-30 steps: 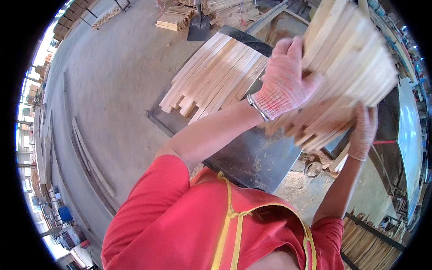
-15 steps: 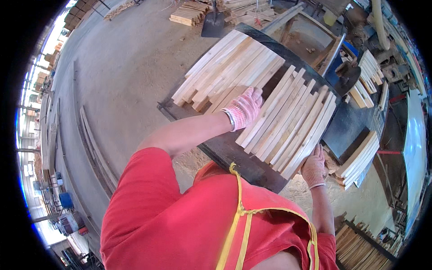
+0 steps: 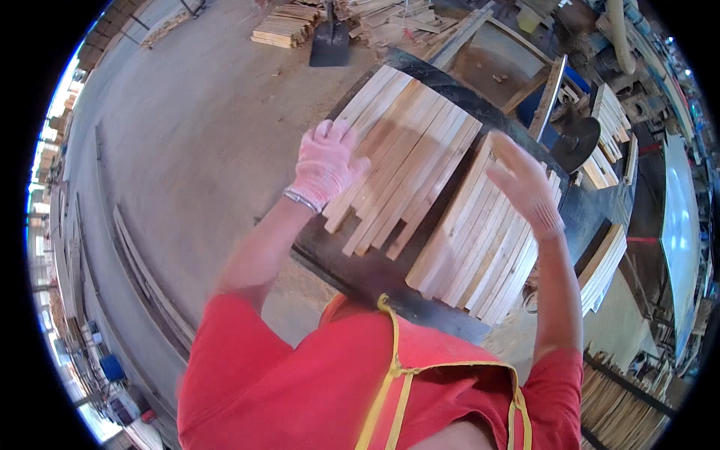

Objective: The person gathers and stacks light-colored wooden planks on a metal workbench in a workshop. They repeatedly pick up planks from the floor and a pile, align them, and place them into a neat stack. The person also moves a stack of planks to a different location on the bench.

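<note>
Two side-by-side batches of pale wooden strips lie on a dark tabletop point(image 3: 322, 244), with a narrow dark gap between them. My left hand point(image 3: 326, 165), in a pink-and-white knit glove, is at the outer left edge of the left batch point(image 3: 409, 142). Its thumb is spread from the fingers, and nothing shows in its grasp. Over the far part of the right batch point(image 3: 476, 247) is my right hand point(image 3: 525, 184), gloved too and blurred by motion. Its fingers look stretched out, with the thumb apart; whether it touches the strips I cannot tell.
A round dark disc point(image 3: 576, 145) stands beyond the table's right side, near more stacked strips point(image 3: 611, 124). Another strip stack point(image 3: 602, 266) sits at the right. A shovel blade point(image 3: 330, 46) and a wood pile point(image 3: 285, 26) are on the far floor. Long boards point(image 3: 150, 277) lie at left.
My left hand has moved left from the gap to the left batch's outer edge. My right hand has risen from the near right corner to over the right batch. The strips' near ends look more even.
</note>
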{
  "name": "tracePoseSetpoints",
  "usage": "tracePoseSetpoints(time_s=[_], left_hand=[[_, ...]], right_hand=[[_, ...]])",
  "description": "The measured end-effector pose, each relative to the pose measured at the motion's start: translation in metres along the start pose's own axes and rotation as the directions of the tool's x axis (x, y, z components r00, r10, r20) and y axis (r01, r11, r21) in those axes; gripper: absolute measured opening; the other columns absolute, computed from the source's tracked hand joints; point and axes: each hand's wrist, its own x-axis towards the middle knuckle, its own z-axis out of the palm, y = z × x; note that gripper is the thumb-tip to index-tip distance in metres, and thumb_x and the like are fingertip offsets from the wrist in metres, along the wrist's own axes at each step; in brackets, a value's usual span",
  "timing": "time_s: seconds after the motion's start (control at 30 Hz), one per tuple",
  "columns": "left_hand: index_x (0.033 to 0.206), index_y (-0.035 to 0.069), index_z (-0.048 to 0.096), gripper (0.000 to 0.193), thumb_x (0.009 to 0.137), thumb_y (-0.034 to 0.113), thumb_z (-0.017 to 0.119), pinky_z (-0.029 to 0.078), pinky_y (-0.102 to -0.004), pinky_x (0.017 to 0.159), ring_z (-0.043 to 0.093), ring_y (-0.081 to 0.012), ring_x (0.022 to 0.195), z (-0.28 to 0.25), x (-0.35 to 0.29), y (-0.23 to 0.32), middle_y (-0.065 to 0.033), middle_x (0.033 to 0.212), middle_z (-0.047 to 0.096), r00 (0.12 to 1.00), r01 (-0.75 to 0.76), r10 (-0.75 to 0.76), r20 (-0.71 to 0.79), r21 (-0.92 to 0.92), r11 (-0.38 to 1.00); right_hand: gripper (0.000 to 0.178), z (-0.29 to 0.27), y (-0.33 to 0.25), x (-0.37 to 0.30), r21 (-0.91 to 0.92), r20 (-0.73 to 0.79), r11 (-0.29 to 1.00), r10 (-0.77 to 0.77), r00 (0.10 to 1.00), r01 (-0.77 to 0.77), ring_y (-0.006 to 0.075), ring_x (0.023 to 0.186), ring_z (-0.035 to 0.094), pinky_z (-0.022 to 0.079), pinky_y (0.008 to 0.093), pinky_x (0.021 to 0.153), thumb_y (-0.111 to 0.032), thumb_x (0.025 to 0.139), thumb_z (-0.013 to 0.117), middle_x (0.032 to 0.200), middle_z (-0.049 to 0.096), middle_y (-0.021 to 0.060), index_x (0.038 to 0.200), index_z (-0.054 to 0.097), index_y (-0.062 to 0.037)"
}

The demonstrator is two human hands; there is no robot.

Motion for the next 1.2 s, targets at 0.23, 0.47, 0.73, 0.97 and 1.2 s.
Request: tracePoseSetpoints(time_s=[0.23,0.47,0.73,0.97,1.2], left_hand=[[0.145,0.006,0.055,0.079,0.085,0.052,0.075,0.031,-0.0569,0.119,0.041,-0.0379,0.144,0.018,0.001,-0.002,-0.0173,0.148,0.050,0.996,-0.085,0.086,0.012,-0.090,0.992],[0.142,0.001,0.056,0.073,0.084,0.041,0.078,0.032,-0.0560,0.121,0.044,-0.0395,0.143,0.027,-0.001,-0.007,-0.0191,0.145,0.054,0.999,-0.027,0.017,-0.041,-0.278,0.960],[0.133,-0.002,0.061,0.050,0.084,0.002,0.064,0.050,-0.0501,0.105,0.065,-0.0438,0.118,-0.052,0.000,0.040,-0.0219,0.129,0.067,0.993,-0.100,0.115,0.020,-0.355,0.930],[0.138,0.007,0.063,0.058,0.081,0.006,0.072,0.043,-0.0553,0.112,0.058,-0.0394,0.130,-0.100,0.022,0.147,-0.0171,0.137,0.062,0.627,-0.765,0.726,-0.284,-0.046,0.643],[0.138,0.008,0.061,0.058,0.082,0.017,0.077,0.042,-0.0528,0.114,0.051,-0.0395,0.136,-0.087,0.007,0.165,-0.0174,0.144,0.057,0.858,-0.508,0.490,-0.152,-0.126,0.852]], right_hand=[[0.052,0.089,0.000,0.213,-0.307,-0.006,0.948,-0.094,0.996,0.087,0.0379,0.128,0.063,0.050,0.0445,0.107,-0.035,0.099,0.066,0.143,0.063,0.0192,0.143,0.056,-0.0103],[0.057,0.069,-0.041,0.231,-0.251,0.165,0.951,-0.144,0.976,0.183,0.0349,0.109,0.073,0.057,0.0415,0.095,-0.040,0.096,0.071,0.113,0.077,0.0188,0.143,0.060,-0.0098],[0.043,-0.037,-0.125,0.071,-0.706,0.270,0.527,-0.417,0.868,0.473,0.0315,0.114,0.066,0.057,0.0460,0.093,-0.039,0.079,0.082,0.106,0.072,0.0099,0.109,0.071,-0.0100],[0.054,-0.061,-0.017,-0.151,-0.142,0.233,0.988,0.100,0.967,-0.068,0.0349,0.103,0.072,0.057,0.0498,0.084,-0.014,0.089,0.071,0.117,0.069,0.0192,0.141,0.057,-0.0106],[0.048,-0.129,0.167,-0.306,0.020,-0.784,0.669,0.472,0.404,-0.743,0.0343,0.100,0.070,0.054,0.0500,0.087,-0.037,0.101,0.065,0.116,0.072,0.0191,0.134,0.055,-0.0024]])
